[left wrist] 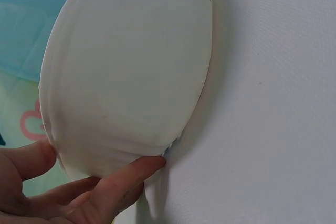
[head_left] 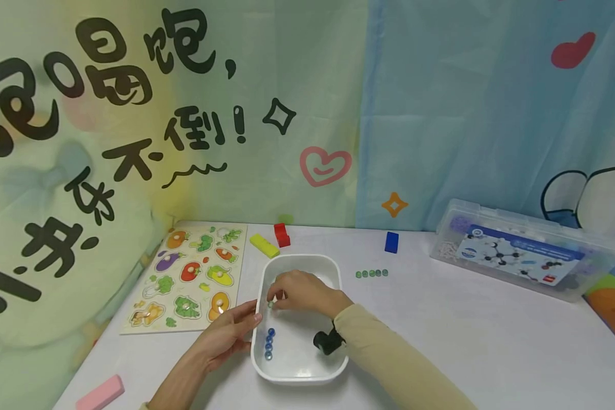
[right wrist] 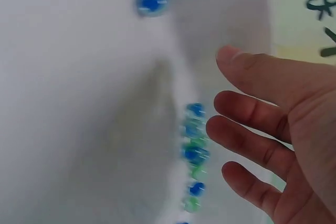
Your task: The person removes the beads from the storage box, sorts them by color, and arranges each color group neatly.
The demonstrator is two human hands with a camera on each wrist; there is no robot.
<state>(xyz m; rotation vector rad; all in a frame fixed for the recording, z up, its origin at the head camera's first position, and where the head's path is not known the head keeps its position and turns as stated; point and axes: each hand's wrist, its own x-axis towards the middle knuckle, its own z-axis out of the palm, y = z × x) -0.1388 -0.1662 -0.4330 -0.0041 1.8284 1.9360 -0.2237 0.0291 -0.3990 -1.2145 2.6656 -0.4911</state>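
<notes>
Tray [head_left: 307, 356], white, on bench [head_left: 441, 347]: blue marbles [head_left: 269, 346] lined along left side; green marble [head_left: 270, 304] near right hand [head_left: 303, 291], fingers parted. Left hand [head_left: 230, 333]: fingers extended against outer wall, thumb at rim. Outside, right: row of greenish marbles [head_left: 372, 273]. Box [head_left: 523, 225], clear plastic, far right: purple pieces [head_left: 460, 223], white pieces [head_left: 447, 249].
</notes>
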